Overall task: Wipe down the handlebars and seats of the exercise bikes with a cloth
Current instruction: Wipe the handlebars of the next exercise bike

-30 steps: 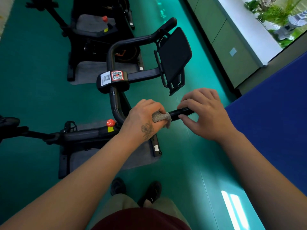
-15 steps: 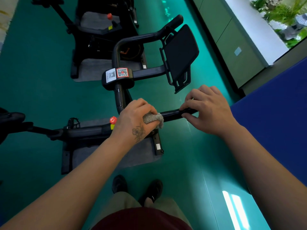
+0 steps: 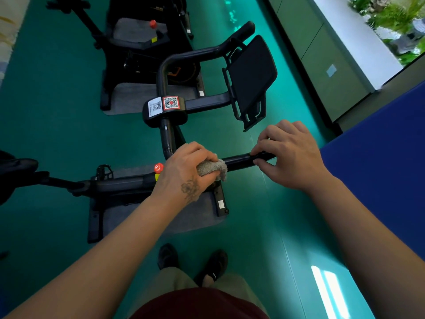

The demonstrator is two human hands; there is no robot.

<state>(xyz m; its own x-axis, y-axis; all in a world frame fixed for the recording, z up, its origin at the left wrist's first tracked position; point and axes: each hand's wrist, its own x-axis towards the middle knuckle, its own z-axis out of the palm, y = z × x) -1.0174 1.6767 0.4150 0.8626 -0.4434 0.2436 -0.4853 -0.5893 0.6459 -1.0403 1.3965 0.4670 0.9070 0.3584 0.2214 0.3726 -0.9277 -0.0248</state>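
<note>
Task early: near grip of handlebar (image 3: 239, 160) under wiping; far grip, seat (image 3: 13, 168) and second bike (image 3: 138, 42) judged outstanding. Left hand (image 3: 186, 169) curled round cloth (image 3: 212, 170), grey nubby terry, bunched on matte black tube. Right hand (image 3: 289, 155) pinching bar end, fingers bent close together

The green floor (image 3: 57, 134) holds everything here. Right under the left hand (image 3: 184, 171) lies a grey mat (image 3: 161, 219), and the near bike's black base feet (image 3: 93, 224) sit on it. Farther away, past that hand, a second grey mat (image 3: 135, 97) lies under another bike's base. Below both hands, close to the person, two black shoes (image 3: 213, 265) stand on the floor. Under the right hand (image 3: 292, 155), toward its outer side, a bright patch of light (image 3: 326, 288) falls on the floor.
</note>
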